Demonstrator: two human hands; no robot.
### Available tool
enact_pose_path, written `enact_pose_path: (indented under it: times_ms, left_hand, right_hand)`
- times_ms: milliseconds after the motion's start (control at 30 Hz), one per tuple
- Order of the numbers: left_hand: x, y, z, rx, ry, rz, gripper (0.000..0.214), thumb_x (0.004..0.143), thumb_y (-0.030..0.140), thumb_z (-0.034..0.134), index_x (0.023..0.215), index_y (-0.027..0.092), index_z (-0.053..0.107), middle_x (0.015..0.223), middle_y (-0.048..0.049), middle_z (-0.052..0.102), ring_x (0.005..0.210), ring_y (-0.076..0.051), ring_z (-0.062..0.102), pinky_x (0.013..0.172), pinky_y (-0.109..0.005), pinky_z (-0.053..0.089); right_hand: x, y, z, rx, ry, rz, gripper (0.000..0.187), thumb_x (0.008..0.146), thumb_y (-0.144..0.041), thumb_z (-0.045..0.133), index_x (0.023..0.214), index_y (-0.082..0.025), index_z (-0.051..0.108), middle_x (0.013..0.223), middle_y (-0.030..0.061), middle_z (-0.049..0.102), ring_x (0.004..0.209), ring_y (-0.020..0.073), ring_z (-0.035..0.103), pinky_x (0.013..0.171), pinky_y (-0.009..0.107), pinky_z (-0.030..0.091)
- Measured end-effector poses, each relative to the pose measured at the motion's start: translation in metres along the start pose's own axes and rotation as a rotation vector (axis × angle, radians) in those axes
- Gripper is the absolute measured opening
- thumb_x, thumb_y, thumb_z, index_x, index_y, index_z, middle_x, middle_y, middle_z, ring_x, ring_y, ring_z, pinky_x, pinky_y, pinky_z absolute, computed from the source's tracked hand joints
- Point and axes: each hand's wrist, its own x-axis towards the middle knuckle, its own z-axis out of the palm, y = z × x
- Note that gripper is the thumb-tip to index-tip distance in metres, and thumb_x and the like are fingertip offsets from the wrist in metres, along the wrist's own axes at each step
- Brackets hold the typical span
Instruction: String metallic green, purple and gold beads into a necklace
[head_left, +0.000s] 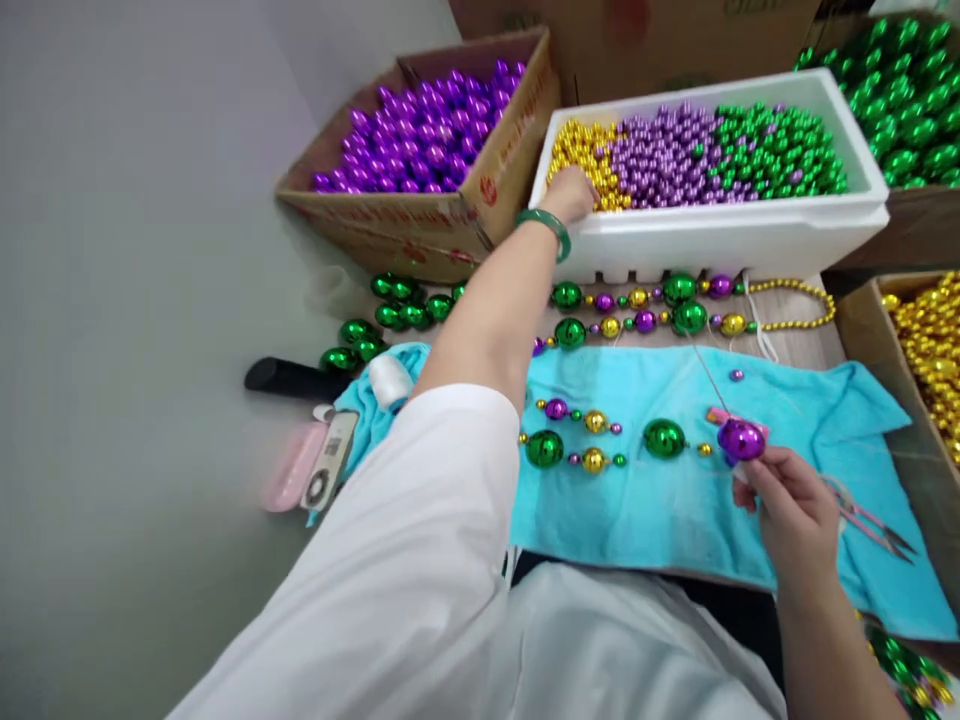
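Observation:
My left hand [571, 194] reaches into the small gold beads [583, 146] at the left end of a white foam box [712, 235]. Its fingers are curled down among the beads, and what they pinch is hidden. A green bangle circles that wrist. My right hand [793, 500] grips a large shiny purple bead [742, 440] over the turquoise towel [637, 520]. A thin needle or wire slants up and left from this bead. Left of it lie a small gold bead [705, 450] and a large green bead [664, 438]. Short rows of mixed beads lie further left, partly behind my left arm.
Purple beads fill a cardboard box [480, 215] at the back left. Strung bead garlands [681, 289] run along the foam box. Scissors [874, 525] lie right of my right hand; a white thread spool [390, 382] sits at left. Boxes of green and gold beads flank the right side.

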Motion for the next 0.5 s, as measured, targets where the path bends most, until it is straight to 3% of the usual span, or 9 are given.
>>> enact_pose_path:
  times_ms: [100, 167, 233, 267, 300, 367, 400, 467, 500]
  left_hand:
    - [-0.008, 0.002, -0.006, 0.092, 0.085, -0.085, 0.023, 0.076, -0.012, 0.044, 0.084, -0.010, 0.066, 0.102, -0.0098, 0.067, 0.130, -0.029, 0.047, 0.114, -0.049, 0.024]
    - [-0.018, 0.011, -0.007, 0.117, 0.166, -0.070, 0.032, 0.080, -0.010, 0.042, 0.102, -0.008, 0.065, 0.111, -0.0102, 0.065, 0.131, -0.025, 0.046, 0.114, -0.042, 0.026]
    - [-0.041, 0.028, -0.003, 0.032, 0.212, -0.024, 0.037, 0.088, -0.001, 0.037, 0.118, -0.002, 0.060, 0.121, -0.0088, 0.062, 0.127, -0.021, 0.048, 0.111, -0.042, 0.031]
    - [-0.060, 0.037, 0.000, -0.014, 0.215, 0.002, 0.036, 0.090, 0.001, 0.040, 0.121, 0.006, 0.057, 0.122, -0.0073, 0.063, 0.118, -0.019, 0.053, 0.106, -0.044, 0.040]
    - [-0.084, 0.046, 0.005, -0.251, 0.169, 0.023, 0.041, 0.096, 0.005, 0.024, 0.125, -0.001, 0.052, 0.116, -0.0092, 0.062, 0.118, -0.018, 0.055, 0.102, -0.047, 0.039]
    - [-0.142, 0.056, 0.015, -0.379, 0.071, 0.014, 0.028, 0.097, 0.016, 0.044, 0.118, 0.004, 0.058, 0.103, -0.0087, 0.067, 0.088, -0.012, 0.065, 0.085, -0.034, 0.053]
    - [-0.172, 0.056, 0.019, -0.562, -0.017, -0.061, 0.024, 0.095, 0.018, 0.050, 0.114, 0.007, 0.061, 0.100, -0.0078, 0.068, 0.079, -0.009, 0.065, 0.080, -0.028, 0.055]
    - [-0.226, 0.048, 0.026, -0.867, -0.159, -0.214, 0.018, 0.091, 0.022, 0.058, 0.104, 0.011, 0.066, 0.096, -0.0063, 0.070, 0.071, -0.007, 0.065, 0.071, -0.020, 0.055]
    - [-0.248, 0.042, 0.028, -0.986, -0.173, -0.259, 0.016, 0.089, 0.022, 0.062, 0.099, 0.012, 0.068, 0.094, -0.0059, 0.071, 0.070, -0.007, 0.065, 0.068, -0.017, 0.055]
  right_hand:
    - [-0.003, -0.005, -0.001, 0.020, 0.024, 0.005, 0.014, 0.085, -0.032, 0.067, 0.085, -0.018, 0.063, 0.058, -0.0014, 0.056, 0.049, 0.0104, 0.050, 0.045, 0.024, 0.037]
    - [-0.006, -0.007, -0.002, 0.029, 0.037, -0.002, 0.014, 0.084, -0.031, 0.068, 0.085, -0.018, 0.062, 0.058, -0.0020, 0.056, 0.048, 0.0104, 0.050, 0.045, 0.024, 0.037]
    - [-0.010, -0.008, -0.002, 0.038, 0.047, -0.024, 0.014, 0.084, -0.030, 0.068, 0.085, -0.018, 0.062, 0.058, -0.0020, 0.056, 0.048, 0.0102, 0.050, 0.045, 0.024, 0.038]
    - [-0.013, -0.009, -0.002, 0.041, 0.045, -0.033, 0.013, 0.084, -0.030, 0.068, 0.085, -0.018, 0.062, 0.058, -0.0019, 0.056, 0.048, 0.0100, 0.051, 0.044, 0.023, 0.038]
    - [-0.016, -0.009, -0.002, 0.042, 0.038, -0.038, 0.013, 0.085, -0.030, 0.067, 0.085, -0.018, 0.063, 0.058, -0.0018, 0.056, 0.048, 0.0099, 0.051, 0.044, 0.023, 0.038]
    - [-0.021, -0.008, 0.000, 0.039, 0.007, -0.041, 0.012, 0.086, -0.030, 0.066, 0.087, -0.018, 0.064, 0.058, -0.0014, 0.057, 0.048, 0.0098, 0.051, 0.043, 0.022, 0.038]
    - [-0.022, -0.007, 0.002, 0.034, -0.017, -0.041, 0.013, 0.087, -0.031, 0.065, 0.087, -0.018, 0.064, 0.058, -0.0012, 0.057, 0.048, 0.0098, 0.051, 0.042, 0.022, 0.038]
    - [-0.025, -0.005, 0.006, 0.023, -0.069, -0.042, 0.014, 0.087, -0.031, 0.065, 0.086, -0.018, 0.064, 0.058, -0.0010, 0.057, 0.047, 0.0098, 0.052, 0.041, 0.021, 0.039]
    - [-0.026, -0.004, 0.008, 0.015, -0.089, -0.043, 0.014, 0.087, -0.032, 0.065, 0.086, -0.018, 0.064, 0.058, -0.0008, 0.057, 0.047, 0.0099, 0.052, 0.041, 0.021, 0.039]
